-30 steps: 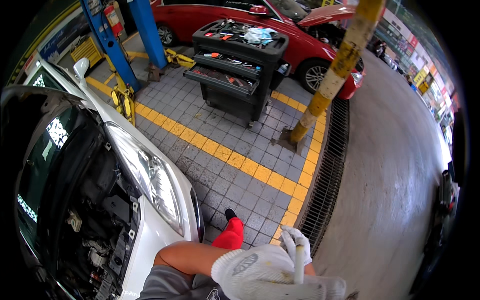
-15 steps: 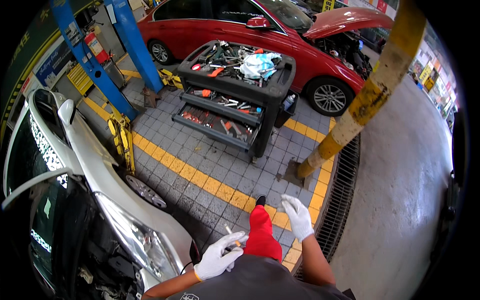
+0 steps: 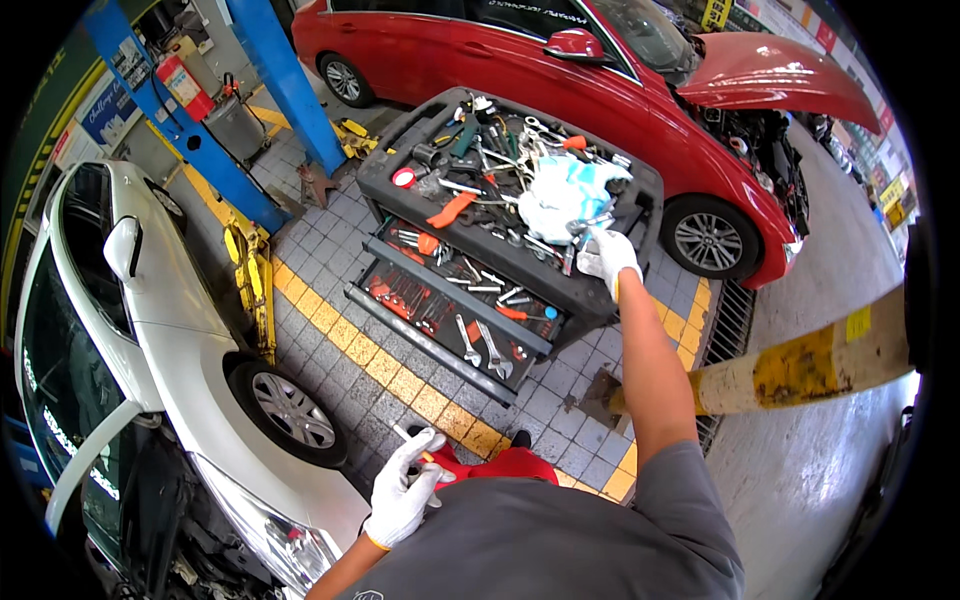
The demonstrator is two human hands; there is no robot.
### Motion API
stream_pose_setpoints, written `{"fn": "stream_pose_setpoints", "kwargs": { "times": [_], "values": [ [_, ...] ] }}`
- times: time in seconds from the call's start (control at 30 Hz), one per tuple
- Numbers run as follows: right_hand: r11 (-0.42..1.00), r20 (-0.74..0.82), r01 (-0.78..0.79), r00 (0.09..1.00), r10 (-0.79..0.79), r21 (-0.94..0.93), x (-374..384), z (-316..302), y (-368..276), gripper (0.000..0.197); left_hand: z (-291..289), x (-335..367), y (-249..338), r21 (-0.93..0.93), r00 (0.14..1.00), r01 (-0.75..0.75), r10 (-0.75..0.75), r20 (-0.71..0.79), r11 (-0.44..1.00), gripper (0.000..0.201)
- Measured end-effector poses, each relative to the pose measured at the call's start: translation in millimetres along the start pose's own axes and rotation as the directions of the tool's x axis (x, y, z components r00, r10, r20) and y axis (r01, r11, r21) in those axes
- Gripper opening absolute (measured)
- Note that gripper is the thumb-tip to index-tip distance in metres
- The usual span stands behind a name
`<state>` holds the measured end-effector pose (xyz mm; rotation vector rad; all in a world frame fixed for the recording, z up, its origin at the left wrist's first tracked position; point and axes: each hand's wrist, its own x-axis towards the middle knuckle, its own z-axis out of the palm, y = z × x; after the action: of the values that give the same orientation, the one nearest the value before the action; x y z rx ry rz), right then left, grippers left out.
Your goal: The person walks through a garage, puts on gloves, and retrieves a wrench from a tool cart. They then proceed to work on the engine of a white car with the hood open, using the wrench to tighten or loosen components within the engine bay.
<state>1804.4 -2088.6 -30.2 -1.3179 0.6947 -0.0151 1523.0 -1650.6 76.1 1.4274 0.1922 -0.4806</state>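
My left hand (image 3: 402, 490), in a white glove, is closed near my waist. A cigarette (image 3: 405, 433), white with a tan end, sticks out between its fingers. My right arm reaches forward to the black tool cart (image 3: 600, 297). The gloved right hand (image 3: 608, 262) is over the cart's near right corner with its fingers partly bent and no held thing visible. Beside its fingertips are a crumpled white and light-blue cloth (image 3: 565, 195) and several metal tools. Two drawers stand pulled out below; wrenches (image 3: 493, 350) lie in the lower drawer (image 3: 430, 345).
A silver car (image 3: 185, 330) with its engine bay exposed is at my left. Behind the cart stands a red car (image 3: 480, 60), hood raised. A yellow and white post (image 3: 790, 380) rises at the right beside a floor grate. Blue lift columns (image 3: 185, 125) stand back left.
I have come nearer to the cart. My right hand has moved from beside my leg forward onto the cart's top corner. The left hand still holds the cigarette.
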Motion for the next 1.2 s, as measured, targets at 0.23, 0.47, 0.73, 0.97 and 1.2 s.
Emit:
{"fn": "stream_pose_setpoints", "kwargs": {
  "times": [0.23,0.47,0.73,0.97,1.2],
  "values": [
    [0.989,-0.229,-0.147,0.964,0.136,-0.033,131,18,22,0.035,-64,145,40,0.071,0.958,-0.014,-0.007,0.286,0.997,0.061],
    [0.866,-0.651,-0.32,0.759,-0.008,-0.383,124,-108,47,0.02,-130,251,129,0.108,0.7,-0.119,0.006,0.714,0.987,0.053],
    [0.996,-0.58,0.051,0.81,-0.086,-0.077,39,33,26,0.017,-184,299,151,0.063,0.811,0.132,-0.144,0.566,0.989,0.055],
    [0.91,-0.599,0.412,0.741,-0.303,0.049,-90,115,33,0.021,-161,304,167,0.158,0.726,0.136,-0.207,0.656,0.978,0.055],
    [0.987,-0.029,-0.159,0.987,0.16,0.025,-183,207,157,0.032,-125,295,168,0.398,0.637,0.206,-0.431,0.639,0.894,0.054]
  ]
}}
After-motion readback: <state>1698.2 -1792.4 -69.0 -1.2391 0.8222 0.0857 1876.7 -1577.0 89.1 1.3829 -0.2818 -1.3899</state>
